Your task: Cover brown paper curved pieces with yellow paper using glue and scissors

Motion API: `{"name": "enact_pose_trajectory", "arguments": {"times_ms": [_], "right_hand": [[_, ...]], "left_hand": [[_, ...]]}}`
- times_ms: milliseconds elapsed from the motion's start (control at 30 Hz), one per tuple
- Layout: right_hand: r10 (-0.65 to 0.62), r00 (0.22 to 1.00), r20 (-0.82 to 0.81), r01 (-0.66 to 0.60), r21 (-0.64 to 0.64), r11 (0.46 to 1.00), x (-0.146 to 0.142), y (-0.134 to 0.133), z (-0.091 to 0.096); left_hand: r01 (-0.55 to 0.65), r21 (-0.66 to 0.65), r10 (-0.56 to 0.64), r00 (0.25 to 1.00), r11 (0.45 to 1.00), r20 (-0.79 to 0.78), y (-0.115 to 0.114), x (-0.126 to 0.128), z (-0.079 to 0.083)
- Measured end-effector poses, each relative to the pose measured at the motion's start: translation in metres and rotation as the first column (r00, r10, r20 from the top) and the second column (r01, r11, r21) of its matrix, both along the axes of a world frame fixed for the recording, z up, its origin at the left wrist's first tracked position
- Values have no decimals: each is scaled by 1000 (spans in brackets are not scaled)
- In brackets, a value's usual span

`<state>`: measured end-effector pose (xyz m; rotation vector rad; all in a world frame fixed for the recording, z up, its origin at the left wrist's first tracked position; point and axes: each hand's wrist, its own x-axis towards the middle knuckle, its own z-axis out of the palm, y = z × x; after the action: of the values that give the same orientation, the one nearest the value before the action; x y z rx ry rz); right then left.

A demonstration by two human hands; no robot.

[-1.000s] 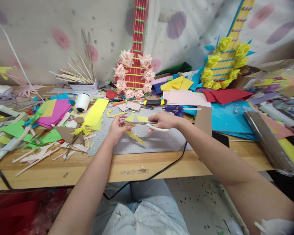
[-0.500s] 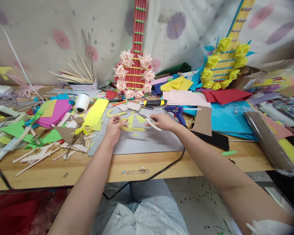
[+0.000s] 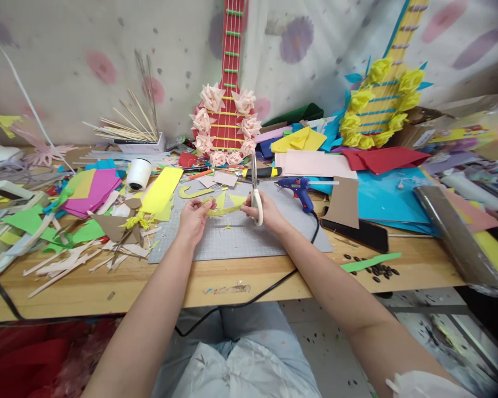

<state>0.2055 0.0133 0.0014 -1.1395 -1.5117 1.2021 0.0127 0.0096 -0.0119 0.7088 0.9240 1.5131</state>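
My left hand [image 3: 194, 216] pinches one end of a thin yellow paper strip [image 3: 224, 210] above a grey cutting mat [image 3: 240, 237]. My right hand [image 3: 262, 210] grips the strip's other end and also holds white-handled scissors [image 3: 254, 188], their blades pointing straight up and away from me. Small yellow paper offcuts [image 3: 231, 199] lie on the mat just behind the hands.
A blue glue gun [image 3: 299, 189] lies right of the hands, its black cord [image 3: 249, 298] running over the table edge. Brown card [image 3: 343, 203], a black phone [image 3: 357, 233], a white thread spool [image 3: 139, 173], coloured paper sheets and scraps [image 3: 91, 188] and two paper guitars [image 3: 228, 83] crowd the table.
The scissors swung from lying across the strip to pointing upright. Both hands now stretch the yellow strip between them. The view shifted slightly, showing dark seeds on the table at right.
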Motion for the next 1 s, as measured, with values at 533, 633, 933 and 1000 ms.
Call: {"name": "enact_pose_trajectory", "arguments": {"times_ms": [533, 633, 933, 1000], "right_hand": [[-34, 999, 26, 31, 89, 996, 1, 1, -12], [-45, 999, -7, 45, 100, 994, 2, -1, -9], [-110, 992, 68, 97, 177, 979, 6, -8, -1], [-96, 994, 56, 85, 179, 980, 4, -7, -3]], "left_hand": [[26, -34, -35, 952, 999, -305, -13, 14, 5], [61, 2, -56, 937, 998, -344, -13, 13, 2], [315, -2, -301, 905, 949, -299, -17, 11, 11], [308, -41, -307, 910, 951, -278, -19, 13, 13]]}}
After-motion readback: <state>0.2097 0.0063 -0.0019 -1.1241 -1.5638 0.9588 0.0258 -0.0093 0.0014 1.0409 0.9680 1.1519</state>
